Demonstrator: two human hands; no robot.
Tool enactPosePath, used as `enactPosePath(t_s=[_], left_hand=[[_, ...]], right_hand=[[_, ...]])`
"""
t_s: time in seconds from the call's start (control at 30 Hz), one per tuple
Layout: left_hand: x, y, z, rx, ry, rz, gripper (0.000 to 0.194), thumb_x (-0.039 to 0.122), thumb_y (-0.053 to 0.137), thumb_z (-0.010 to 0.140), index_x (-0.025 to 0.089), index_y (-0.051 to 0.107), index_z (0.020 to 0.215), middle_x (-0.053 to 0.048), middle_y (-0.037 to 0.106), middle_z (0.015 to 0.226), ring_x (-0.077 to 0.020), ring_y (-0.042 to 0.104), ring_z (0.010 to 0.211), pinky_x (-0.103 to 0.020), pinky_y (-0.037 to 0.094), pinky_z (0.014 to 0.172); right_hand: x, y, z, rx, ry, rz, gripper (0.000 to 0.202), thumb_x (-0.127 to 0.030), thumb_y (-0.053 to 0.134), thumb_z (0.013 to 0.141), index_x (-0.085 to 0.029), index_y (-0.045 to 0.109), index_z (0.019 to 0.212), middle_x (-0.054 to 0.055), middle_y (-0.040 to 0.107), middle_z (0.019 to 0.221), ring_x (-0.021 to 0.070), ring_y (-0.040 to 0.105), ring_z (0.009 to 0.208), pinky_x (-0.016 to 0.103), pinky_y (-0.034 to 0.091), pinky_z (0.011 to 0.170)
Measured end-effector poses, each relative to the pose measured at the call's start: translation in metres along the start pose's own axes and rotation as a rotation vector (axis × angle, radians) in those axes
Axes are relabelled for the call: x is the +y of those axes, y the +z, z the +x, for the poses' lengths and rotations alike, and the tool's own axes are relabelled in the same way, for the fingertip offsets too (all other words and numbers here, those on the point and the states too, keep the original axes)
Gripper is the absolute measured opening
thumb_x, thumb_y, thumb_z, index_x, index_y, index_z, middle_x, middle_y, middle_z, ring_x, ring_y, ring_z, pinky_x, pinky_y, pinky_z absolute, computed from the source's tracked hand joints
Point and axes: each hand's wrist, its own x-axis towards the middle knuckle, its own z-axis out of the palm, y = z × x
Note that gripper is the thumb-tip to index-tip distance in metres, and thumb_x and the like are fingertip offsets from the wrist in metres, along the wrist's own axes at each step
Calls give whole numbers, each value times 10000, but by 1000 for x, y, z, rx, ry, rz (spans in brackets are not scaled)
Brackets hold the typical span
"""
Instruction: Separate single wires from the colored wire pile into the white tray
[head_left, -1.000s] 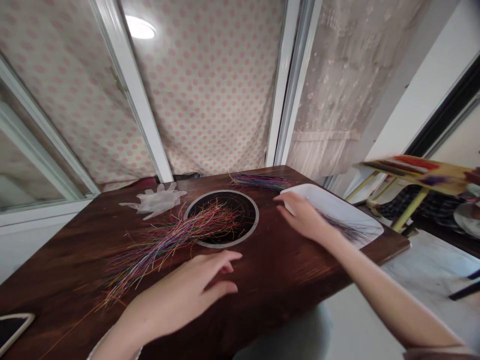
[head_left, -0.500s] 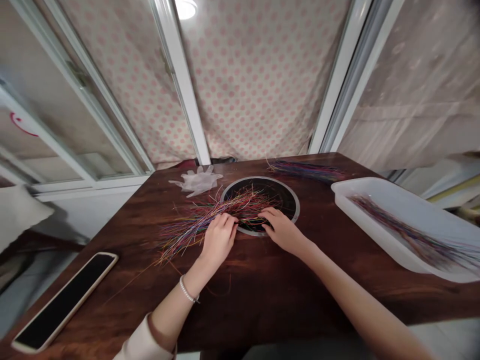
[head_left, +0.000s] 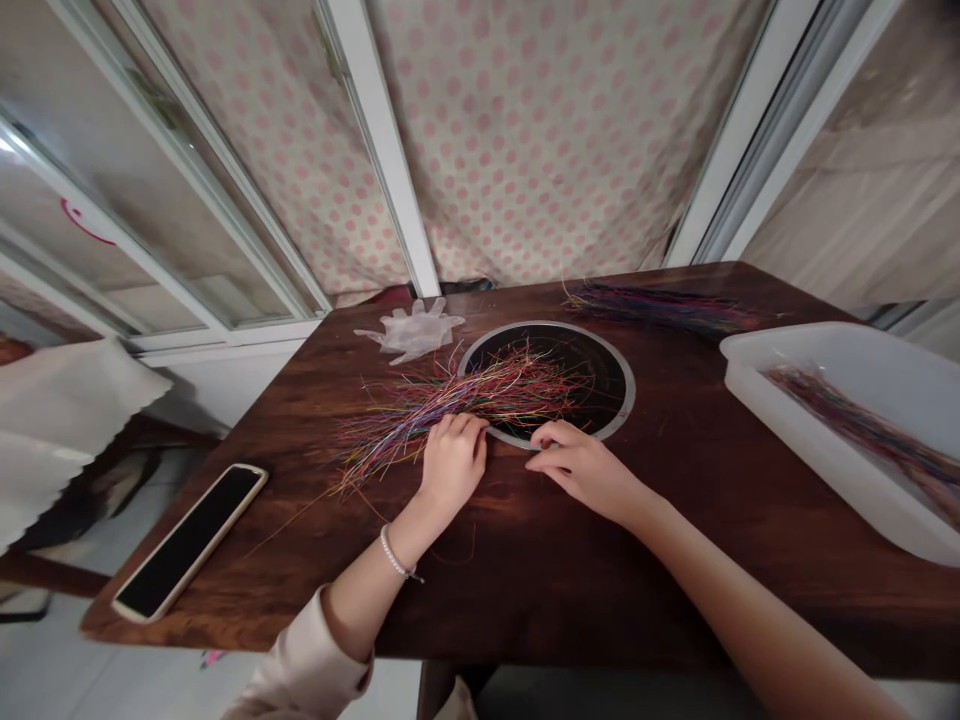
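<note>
A person's two bare hands work low over a loose bundle of thin coloured wires, which lies slantwise across a dark wooden surface, its right end spread over a round black disc with a pale rim. The left hand rests at the near side of the bundle, fingers curled down and thumb drawn in; whether that grip has hold of a strand cannot be told. The right hand is poised just beside the disc's near rim, thumb and forefinger brought close together at the tips; anything as thin as a wire between them is too small to make out.

The step in hand appears to be the handling of single strands, or a few, at the bundle's edge. A next move would seem to call for a fine fingertip pinch and a light touch, since the strands cross and could snag on one another.

At right, a white tub holds more wires; a far bundle lies toward the back, a clear glove beyond the disc's left side, a phone near the left edge.
</note>
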Motion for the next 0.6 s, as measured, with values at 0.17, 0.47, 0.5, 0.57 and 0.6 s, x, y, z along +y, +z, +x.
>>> enactPosePath(t_s=[0.17, 0.47, 0.5, 0.57, 0.6], left_hand=[[4, -2, 0, -47, -6, -3, 317, 27, 494, 716, 164, 629, 968, -75, 637, 1035, -258, 534, 959, -389, 436, 809], [3, 5, -3, -88, 54, 19, 178, 155, 548, 842, 165, 626, 1002, -86, 609, 1091, -258, 516, 1007, -393, 416, 843], [1, 6, -2, -78, 56, 15, 154, 167, 549, 854, 168, 631, 984, -81, 616, 1073, -251, 520, 993, -387, 414, 838], [-1, 6, -1, -57, 64, -2, 105, 192, 553, 870, 177, 643, 923, -66, 633, 1030, -239, 530, 959, -375, 407, 823], [-2, 6, 0, -45, 68, -12, 97, 198, 552, 875, 182, 647, 891, -59, 640, 1011, -234, 534, 944, -370, 403, 814]], right_hand=[[-8, 2, 5, 156, 82, 150, 199, -168, 510, 889, -218, 702, 872, 49, 650, 838, 171, 622, 759, 317, 523, 712], [-11, -1, 9, 518, 436, 505, 206, -302, 525, 881, -184, 692, 903, 69, 683, 877, 154, 664, 705, 303, 568, 643], [-10, -1, 9, 541, 467, 533, 212, -316, 535, 873, -181, 691, 921, 69, 690, 863, 151, 664, 685, 309, 574, 640], [-9, -1, 9, 566, 517, 572, 231, -330, 560, 854, -178, 688, 971, 63, 704, 825, 153, 669, 668, 325, 583, 649], [-8, 0, 9, 570, 533, 587, 244, -331, 570, 846, -177, 684, 997, 59, 708, 809, 154, 671, 664, 332, 586, 656]])
